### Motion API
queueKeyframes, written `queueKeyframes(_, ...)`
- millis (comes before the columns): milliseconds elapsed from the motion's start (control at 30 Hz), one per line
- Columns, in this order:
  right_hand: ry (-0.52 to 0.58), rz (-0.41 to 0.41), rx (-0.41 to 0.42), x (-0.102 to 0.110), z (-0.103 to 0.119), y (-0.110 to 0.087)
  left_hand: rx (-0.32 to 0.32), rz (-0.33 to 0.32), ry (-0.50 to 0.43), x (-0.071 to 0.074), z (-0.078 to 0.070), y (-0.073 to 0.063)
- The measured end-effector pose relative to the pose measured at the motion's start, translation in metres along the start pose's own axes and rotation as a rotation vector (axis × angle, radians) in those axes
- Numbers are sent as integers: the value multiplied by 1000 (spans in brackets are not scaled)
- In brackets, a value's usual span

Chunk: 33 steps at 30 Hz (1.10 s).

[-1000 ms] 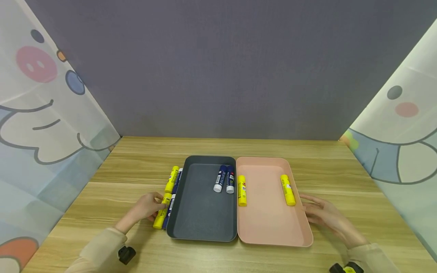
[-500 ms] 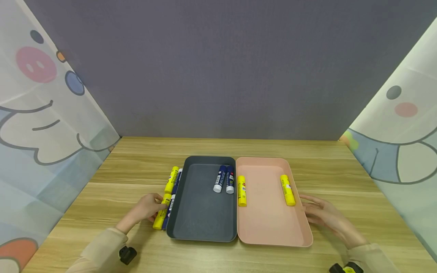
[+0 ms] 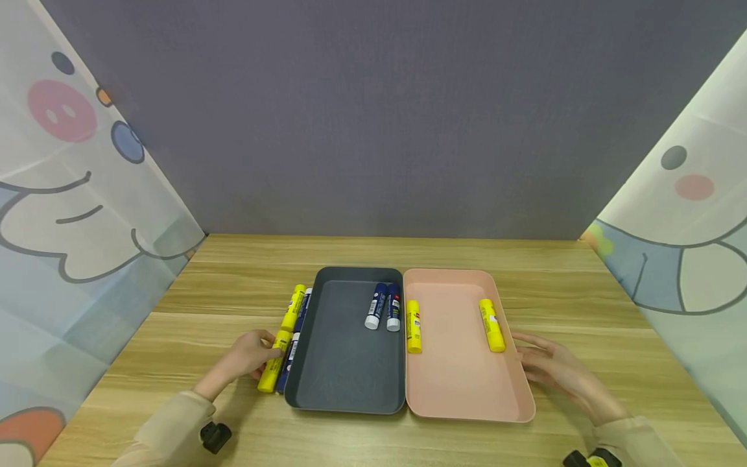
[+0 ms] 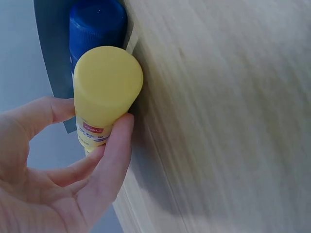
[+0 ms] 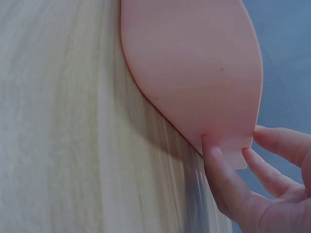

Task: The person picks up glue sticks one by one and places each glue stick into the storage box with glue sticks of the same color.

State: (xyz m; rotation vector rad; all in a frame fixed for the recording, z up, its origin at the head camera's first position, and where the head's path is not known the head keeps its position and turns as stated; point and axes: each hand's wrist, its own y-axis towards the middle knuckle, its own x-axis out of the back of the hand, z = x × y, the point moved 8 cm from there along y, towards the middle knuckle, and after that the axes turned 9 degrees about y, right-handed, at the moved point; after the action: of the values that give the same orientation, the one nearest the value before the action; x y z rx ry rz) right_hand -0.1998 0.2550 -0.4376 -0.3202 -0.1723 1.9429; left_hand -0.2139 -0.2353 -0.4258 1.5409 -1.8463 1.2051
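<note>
My left hand (image 3: 248, 355) pinches a yellow glue stick (image 3: 271, 370) between thumb and fingers, left of the dark grey tray (image 3: 344, 405). In the left wrist view the glue stick (image 4: 109, 80) shows its round end and a red label mark. Close beside it lies a blue glue stick (image 3: 286, 370) against the tray's outer wall. My right hand (image 3: 554, 370) touches the outer right wall of the pink tray (image 3: 467, 408). Its fingertips (image 5: 211, 145) rest on that wall in the right wrist view, the fingers fairly straight.
Another yellow glue stick (image 3: 293, 308) and a blue one (image 3: 303, 311) lie farther back beside the grey tray. Inside it are two blue glue sticks (image 3: 376, 306). The pink tray holds two yellow ones (image 3: 414, 327). A grey panel (image 3: 373, 130) stands behind the wooden table (image 3: 257, 259).
The near yellow glue stick has shifted slightly left with my left hand, away from the blue one beside it. My right hand and both trays stay put.
</note>
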Motion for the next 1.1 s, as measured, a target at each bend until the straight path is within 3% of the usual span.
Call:
queueKeyframes(467, -20, -33, -21, 1, -1, 1, -14, -11, 20, 8, -2, -2)
queueKeyframes(1100, 24, 7, -5, 0, -1, 0, -80, -19, 4, 28, -17, -3)
